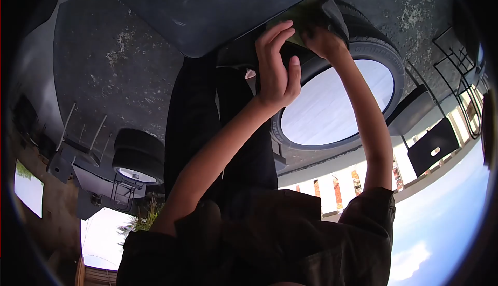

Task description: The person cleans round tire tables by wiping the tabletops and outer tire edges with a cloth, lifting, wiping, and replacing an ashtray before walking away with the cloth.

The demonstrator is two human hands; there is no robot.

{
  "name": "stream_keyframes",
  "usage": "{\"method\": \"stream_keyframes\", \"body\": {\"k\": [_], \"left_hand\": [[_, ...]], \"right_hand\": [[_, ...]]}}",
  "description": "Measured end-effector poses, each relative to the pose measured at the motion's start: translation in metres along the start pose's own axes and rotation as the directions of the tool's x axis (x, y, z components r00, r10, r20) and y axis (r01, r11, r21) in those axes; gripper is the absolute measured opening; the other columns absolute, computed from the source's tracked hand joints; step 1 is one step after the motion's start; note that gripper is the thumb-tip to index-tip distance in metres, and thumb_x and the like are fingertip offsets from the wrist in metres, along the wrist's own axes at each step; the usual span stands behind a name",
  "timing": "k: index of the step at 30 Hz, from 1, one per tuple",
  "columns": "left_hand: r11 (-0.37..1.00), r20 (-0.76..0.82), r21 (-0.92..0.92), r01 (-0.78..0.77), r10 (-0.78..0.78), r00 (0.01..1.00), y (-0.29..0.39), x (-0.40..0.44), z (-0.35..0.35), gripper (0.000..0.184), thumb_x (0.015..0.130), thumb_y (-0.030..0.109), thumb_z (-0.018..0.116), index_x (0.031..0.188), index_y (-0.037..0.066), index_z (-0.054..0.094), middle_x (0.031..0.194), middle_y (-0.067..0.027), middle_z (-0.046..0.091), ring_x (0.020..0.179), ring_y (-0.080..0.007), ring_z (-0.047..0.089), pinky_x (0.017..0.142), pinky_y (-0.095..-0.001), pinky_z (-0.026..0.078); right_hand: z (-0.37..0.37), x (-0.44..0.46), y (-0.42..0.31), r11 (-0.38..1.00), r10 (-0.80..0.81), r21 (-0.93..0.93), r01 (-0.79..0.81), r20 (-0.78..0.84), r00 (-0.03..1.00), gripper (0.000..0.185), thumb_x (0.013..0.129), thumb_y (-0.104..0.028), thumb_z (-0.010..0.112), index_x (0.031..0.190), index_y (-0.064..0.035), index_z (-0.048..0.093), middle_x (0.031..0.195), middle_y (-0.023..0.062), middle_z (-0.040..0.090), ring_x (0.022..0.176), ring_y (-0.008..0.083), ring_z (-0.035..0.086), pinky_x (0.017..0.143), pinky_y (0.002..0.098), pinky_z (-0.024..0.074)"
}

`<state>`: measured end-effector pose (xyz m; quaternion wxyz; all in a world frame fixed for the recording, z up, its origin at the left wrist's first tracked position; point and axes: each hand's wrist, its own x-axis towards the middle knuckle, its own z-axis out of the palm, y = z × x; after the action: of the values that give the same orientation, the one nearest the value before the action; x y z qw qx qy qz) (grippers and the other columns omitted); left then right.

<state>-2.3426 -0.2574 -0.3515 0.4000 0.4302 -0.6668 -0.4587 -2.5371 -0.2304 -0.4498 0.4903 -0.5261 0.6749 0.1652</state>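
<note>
My left hand (pixel 278 71) is raised beside the corner of a dark tabletop (pixel 202 11), its fingers loosely bent and the thumb apart, with nothing in it. My right hand (pixel 326 41) is at a dark bag-like thing (pixel 334 19) with a greenish inner side, just past the tabletop's edge. Its fingers curl into the shadow there, and what they grip is hidden. Below the right forearm lies a tyre (pixel 397 60) with a pale round top (pixel 342 104). My legs in dark trousers (pixel 192 109) show under the left hand.
Black stools (pixel 433 146) with metal legs stand on the right. On the left are stacked tyres (pixel 137 154) and another metal-legged seat (pixel 78 154). The grey floor (pixel 124 68) has worn pale patches. A wire-frame rack or chair (pixel 461 73) is at the far right.
</note>
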Motion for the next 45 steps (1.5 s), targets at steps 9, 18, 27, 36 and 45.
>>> {"method": "stream_keyframes", "body": {"k": [9,18,27,36,45], "left_hand": [[0.788,0.608,0.615,0.028,-0.497,0.619,-0.031,0.015,0.147,0.099,0.086,0.063,0.057,0.151,-0.006,0.028,0.155,-0.0293,0.029,0.139,-0.0525,0.031,0.117,-0.0537,0.029],[0.899,0.612,0.437,0.021,-0.315,0.726,-0.056,0.015,0.145,0.099,0.075,0.057,0.073,0.149,0.002,0.037,0.154,-0.0171,0.038,0.140,-0.0416,0.038,0.115,-0.0524,0.032],[0.950,0.701,0.309,0.052,-0.265,0.662,-0.062,0.022,0.145,0.098,0.072,0.047,0.079,0.147,0.000,0.035,0.147,-0.0226,0.040,0.140,-0.0400,0.035,0.114,-0.0518,0.031],[0.922,0.678,0.378,-0.081,-0.215,0.703,-0.050,0.032,0.147,0.093,0.072,0.040,0.080,0.145,-0.002,0.040,0.148,-0.0193,0.046,0.133,-0.0424,0.047,0.110,-0.0489,0.040],[0.923,0.693,0.373,-0.100,-0.205,0.691,-0.050,0.038,0.149,0.091,0.073,0.038,0.080,0.144,-0.003,0.040,0.149,-0.0187,0.045,0.134,-0.0409,0.046,0.112,-0.0469,0.039]], "right_hand": [[-0.061,-0.050,0.330,0.559,0.645,0.575,-0.597,0.150,0.749,0.061,0.101,-0.049,0.042,0.145,-0.0066,0.046,0.141,0.0158,0.050,0.125,0.0258,0.050,0.104,0.0377,0.0417],[-0.046,0.100,0.281,0.869,0.213,-0.491,-0.055,0.270,0.939,0.050,0.104,-0.045,0.029,0.148,-0.0250,0.042,0.155,0.0048,0.036,0.142,0.0303,0.034,0.115,0.0454,0.0341],[0.029,0.196,0.042,0.889,-0.285,-0.153,0.431,0.551,0.784,0.102,0.076,-0.088,0.044,0.155,-0.0258,0.033,0.163,0.0100,0.026,0.149,0.0352,0.023,0.120,0.0514,0.0225],[-0.009,0.216,0.250,0.977,0.195,0.021,-0.214,0.328,0.924,0.096,0.081,-0.083,0.044,0.151,-0.0183,0.042,0.157,0.0140,0.036,0.146,0.0337,0.033,0.117,0.0457,0.0289],[-0.047,0.033,0.385,0.744,0.347,0.458,-0.487,0.358,0.867,0.077,0.097,-0.067,0.036,0.147,-0.0087,0.047,0.151,0.0157,0.046,0.141,0.0288,0.042,0.116,0.0387,0.0297]]}}
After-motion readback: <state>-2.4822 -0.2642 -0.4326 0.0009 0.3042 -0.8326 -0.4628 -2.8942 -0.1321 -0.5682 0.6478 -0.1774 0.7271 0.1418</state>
